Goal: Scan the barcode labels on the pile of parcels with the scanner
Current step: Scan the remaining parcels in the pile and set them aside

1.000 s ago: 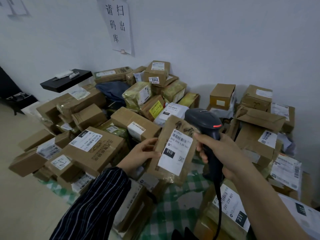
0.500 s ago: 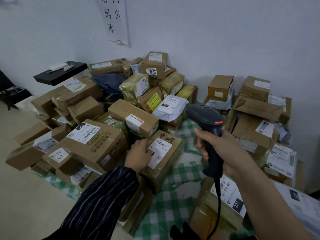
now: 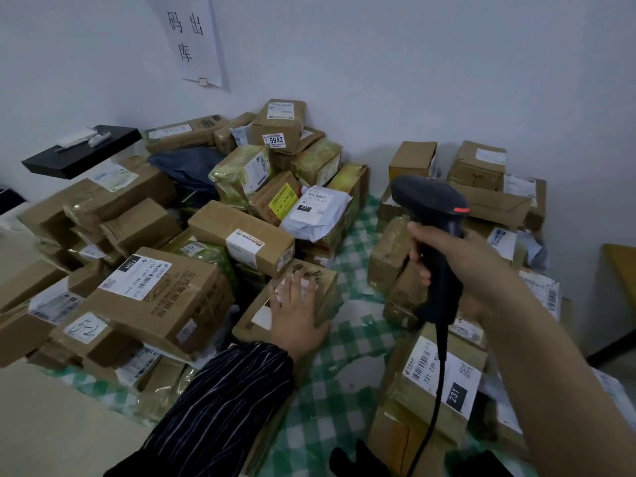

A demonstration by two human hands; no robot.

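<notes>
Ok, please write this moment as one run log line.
left hand: flat on parcel | right hand: grips scanner | label: partly under left hand

parcels [image 3: 192,304]: matt brown cardboard, some under glossy tape
labels [image 3: 137,275]: white paper
scanner [image 3: 428,201]: smooth matt black plastic
cloth [image 3: 344,383]: green checked fabric
sleeve [image 3: 223,401]: striped cloth

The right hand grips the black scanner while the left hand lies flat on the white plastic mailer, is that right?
Not quite. The head view shows the left hand lying flat on a brown cardboard parcel; the right hand does grip the black scanner.
</notes>
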